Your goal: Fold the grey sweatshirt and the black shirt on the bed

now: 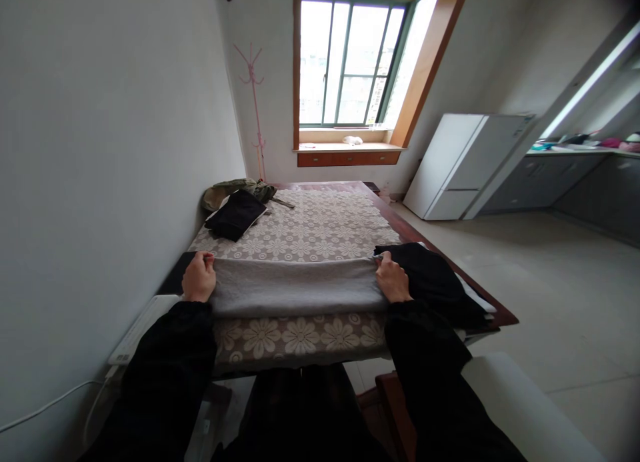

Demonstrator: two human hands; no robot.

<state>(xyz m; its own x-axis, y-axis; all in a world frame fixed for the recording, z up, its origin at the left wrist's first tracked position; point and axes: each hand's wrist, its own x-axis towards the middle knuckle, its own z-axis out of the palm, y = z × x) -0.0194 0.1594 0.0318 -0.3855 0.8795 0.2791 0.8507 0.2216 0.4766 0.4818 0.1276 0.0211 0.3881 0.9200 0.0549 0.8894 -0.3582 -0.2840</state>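
A grey cloth (295, 287) is stretched between two hands over the near part of the bench (403, 225), forming a long band from side to side. Whether its underside rests on the tablecloth (300, 232) or hangs just above it, I cannot tell. The left hand (199, 279) has its fingers closed on the far left corner of the grey cloth, and the right hand (393, 279) has its fingers closed on the far right corner; both grips are pinched with the knuckles bent. The tablecloth has pale flowers on brown and shows beyond the grey cloth and in front of it. Just beside the right hand lies a heap of black clothes (440, 282), with a white cloth (474, 294) showing from under its right side. At the far left of the bench, a folded black garment (236, 214) rests against a green bundle (214, 197). Near the left forearm is a white box (143, 329) by the wall. Beyond the bench stand a pink coat stand (257, 115) and, to the right, a white fridge (450, 162)
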